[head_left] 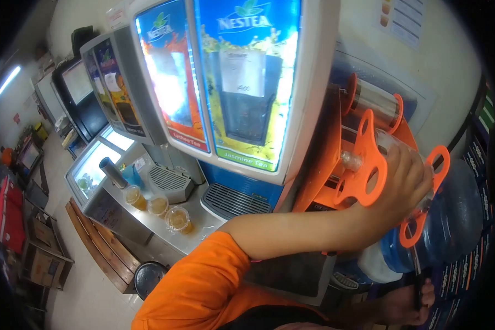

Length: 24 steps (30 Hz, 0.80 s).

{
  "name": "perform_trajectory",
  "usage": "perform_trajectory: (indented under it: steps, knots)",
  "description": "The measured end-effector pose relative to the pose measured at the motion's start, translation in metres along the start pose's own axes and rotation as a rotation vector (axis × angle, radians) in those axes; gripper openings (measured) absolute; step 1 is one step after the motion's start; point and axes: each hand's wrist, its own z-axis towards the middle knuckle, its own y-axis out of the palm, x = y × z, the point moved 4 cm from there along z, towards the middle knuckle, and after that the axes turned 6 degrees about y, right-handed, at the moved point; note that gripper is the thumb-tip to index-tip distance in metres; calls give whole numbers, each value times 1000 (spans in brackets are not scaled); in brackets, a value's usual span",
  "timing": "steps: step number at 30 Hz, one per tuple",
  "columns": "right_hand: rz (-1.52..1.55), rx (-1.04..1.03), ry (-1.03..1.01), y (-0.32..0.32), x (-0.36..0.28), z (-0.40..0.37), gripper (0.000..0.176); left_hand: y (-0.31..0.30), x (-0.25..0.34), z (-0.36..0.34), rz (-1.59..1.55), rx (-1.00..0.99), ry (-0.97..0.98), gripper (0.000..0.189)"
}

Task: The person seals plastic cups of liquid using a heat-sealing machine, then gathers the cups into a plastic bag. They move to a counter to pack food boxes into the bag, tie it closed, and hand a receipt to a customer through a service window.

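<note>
My left hand [399,184] reaches across to an orange cup sealing machine [323,159] on the right. Its fingers curl over a clear roll [386,138], seemingly of film, between two orange three-lobed end pieces [364,165]. Above sits a shiny metal roller [374,107] with orange end discs. Low at the right, my right hand [410,303] is closed around the black handle [423,294] of a metal lever. Part of that hand is in shadow. Three clear plastic cups [179,220] of amber drink stand on the metal counter [165,236].
A lit drink dispenser [242,82] with a drip tray [236,201] rises in front; a second dispenser [118,88] stands further left. A large blue water bottle [456,212] is at the right. A wooden bench [99,245] and round stool [149,278] stand on the floor.
</note>
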Motion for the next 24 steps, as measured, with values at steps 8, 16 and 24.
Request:
perform_trajectory:
  steps: [8, 16, 24]
  knots:
    - [238, -107, -147, 14, 12, 25, 22, 3, 0, 0, -80, 2, 7, 66]
    - [-329, -150, 187, 152, 79, 161, 30, -4, -4, 6, -80, -4, 47, 61]
    - [75, -489, 838, 184, 262, 162, 57, 0, -9, 5, -73, -151, 126, 74]
